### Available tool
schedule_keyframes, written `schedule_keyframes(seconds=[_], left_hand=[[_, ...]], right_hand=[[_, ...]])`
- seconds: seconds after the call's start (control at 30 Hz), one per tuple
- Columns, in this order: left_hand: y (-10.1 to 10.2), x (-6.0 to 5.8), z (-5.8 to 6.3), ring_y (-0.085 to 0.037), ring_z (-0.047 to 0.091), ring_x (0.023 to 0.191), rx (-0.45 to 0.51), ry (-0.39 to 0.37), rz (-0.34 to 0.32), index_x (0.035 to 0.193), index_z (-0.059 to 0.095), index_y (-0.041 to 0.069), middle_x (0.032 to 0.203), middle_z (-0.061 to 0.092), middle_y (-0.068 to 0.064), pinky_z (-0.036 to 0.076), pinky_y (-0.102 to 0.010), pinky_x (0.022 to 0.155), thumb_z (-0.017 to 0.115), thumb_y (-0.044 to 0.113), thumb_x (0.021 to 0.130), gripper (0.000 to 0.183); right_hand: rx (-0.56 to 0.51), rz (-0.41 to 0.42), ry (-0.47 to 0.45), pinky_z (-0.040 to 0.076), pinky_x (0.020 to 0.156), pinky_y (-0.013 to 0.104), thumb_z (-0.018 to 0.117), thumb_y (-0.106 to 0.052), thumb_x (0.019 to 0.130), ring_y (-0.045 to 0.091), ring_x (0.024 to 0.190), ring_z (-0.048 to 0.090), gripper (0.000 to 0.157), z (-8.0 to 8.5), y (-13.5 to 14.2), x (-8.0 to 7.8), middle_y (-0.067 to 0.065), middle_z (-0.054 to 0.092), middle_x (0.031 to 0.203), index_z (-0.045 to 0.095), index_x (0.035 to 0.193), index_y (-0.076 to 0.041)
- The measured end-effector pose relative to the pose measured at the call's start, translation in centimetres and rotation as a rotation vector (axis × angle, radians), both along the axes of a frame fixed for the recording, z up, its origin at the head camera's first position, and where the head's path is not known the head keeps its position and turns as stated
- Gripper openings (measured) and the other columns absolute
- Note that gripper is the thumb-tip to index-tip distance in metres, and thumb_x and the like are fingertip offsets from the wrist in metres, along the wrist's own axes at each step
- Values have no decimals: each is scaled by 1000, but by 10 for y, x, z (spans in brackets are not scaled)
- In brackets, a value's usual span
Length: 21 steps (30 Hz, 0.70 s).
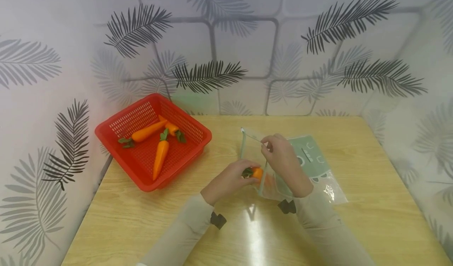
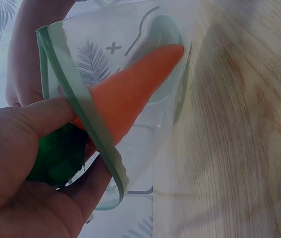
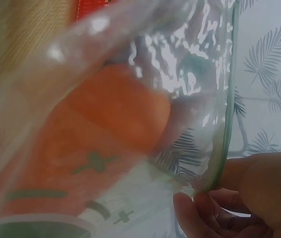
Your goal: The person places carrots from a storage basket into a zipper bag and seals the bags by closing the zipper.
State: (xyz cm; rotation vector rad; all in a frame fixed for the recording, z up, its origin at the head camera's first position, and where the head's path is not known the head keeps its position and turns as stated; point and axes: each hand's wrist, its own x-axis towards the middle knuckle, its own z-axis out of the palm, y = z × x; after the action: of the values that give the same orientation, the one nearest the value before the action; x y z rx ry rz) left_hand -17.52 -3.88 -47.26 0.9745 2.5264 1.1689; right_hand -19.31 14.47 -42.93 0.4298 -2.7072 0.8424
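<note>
My left hand [image 1: 234, 178] grips an orange carrot [image 2: 130, 94] near its green leafy top [image 2: 61, 156]. The carrot's pointed body lies inside a clear zip bag [image 1: 311, 156] with a green-edged mouth and green printed panel; the leaves stay outside the opening. In the head view only the carrot's thick end shows clearly. My right hand [image 1: 284, 161] pinches the edge of the bag's mouth, which gapes between both hands. The right wrist view has those fingers on the green rim [image 3: 224, 134], with the carrot seen blurred through the plastic.
A red plastic basket [image 1: 102, 138] stands at the left of the wooden table [image 1: 371, 218]. Inside it lie 3 more carrots, one of them this front carrot [image 1: 161, 156]. A leaf-patterned wall covering [image 1: 244, 96] rises behind the table and along its sides.
</note>
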Motion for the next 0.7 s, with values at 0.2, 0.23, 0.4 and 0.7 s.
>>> schedule_keyframes(seconds=[0.2,0.23,0.4,0.7], left_hand=[[7,-5,-1,-10,52,110,-49,4,-11,126,56,10,123,57,0,42,-22,91,66,31,85,47],[7,-6,-2,-10,53,109,-52,0,-7,126,56,10,123,57,0,43,-22,90,66,31,85,47],[7,-9,-6,-12,54,109,-70,-20,56,127,55,7,126,56,-2,44,-23,90,66,31,86,49],[6,-12,-9,-13,54,109,-102,-7,71,127,55,6,126,56,-4,43,-23,91,66,27,87,46]], right_hand=[[1,-1,18,47,58,31,60,-8,85,21,69,54,16,0,0,0,7,54,75,66,97,0],[-2,-5,12,47,58,32,60,-8,86,22,69,54,16,1,0,0,8,54,75,66,97,1],[-14,-36,-29,46,58,33,58,-8,86,22,68,52,16,3,1,-1,8,53,75,66,97,1],[-7,-49,-24,45,57,32,58,-9,87,22,67,50,16,2,8,-3,9,54,75,66,95,2]])
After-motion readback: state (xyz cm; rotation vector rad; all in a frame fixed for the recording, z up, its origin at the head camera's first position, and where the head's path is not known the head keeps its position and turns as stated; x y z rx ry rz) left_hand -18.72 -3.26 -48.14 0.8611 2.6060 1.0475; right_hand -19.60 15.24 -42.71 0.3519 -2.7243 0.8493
